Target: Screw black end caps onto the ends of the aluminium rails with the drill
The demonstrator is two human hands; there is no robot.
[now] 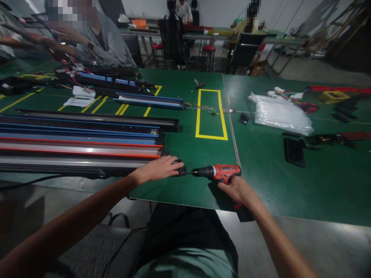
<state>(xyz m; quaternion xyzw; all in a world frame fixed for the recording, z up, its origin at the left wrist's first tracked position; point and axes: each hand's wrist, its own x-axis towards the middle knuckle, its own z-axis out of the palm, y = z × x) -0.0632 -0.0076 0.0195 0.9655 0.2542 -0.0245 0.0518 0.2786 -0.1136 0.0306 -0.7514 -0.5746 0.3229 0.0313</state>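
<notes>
My right hand (236, 189) grips the handle of a red and black cordless drill (218, 172), which lies level with its bit pointing left. My left hand (160, 168) rests with curled fingers over the near end of a long black rail (72, 166) and presses a small black end piece (181, 170) there. The drill bit meets that end piece. More long rails, red (81, 148) and blue (78, 131), lie side by side beyond the black one on the green table (197, 154).
A yellow taped rectangle (210, 114) marks the table's middle, with small screws (203, 107) scattered at its far end. A bag of white tubes (279, 114), black parts (294, 151) and wiring lie to the right. A seated person (107, 38) works at the far left; others sit behind.
</notes>
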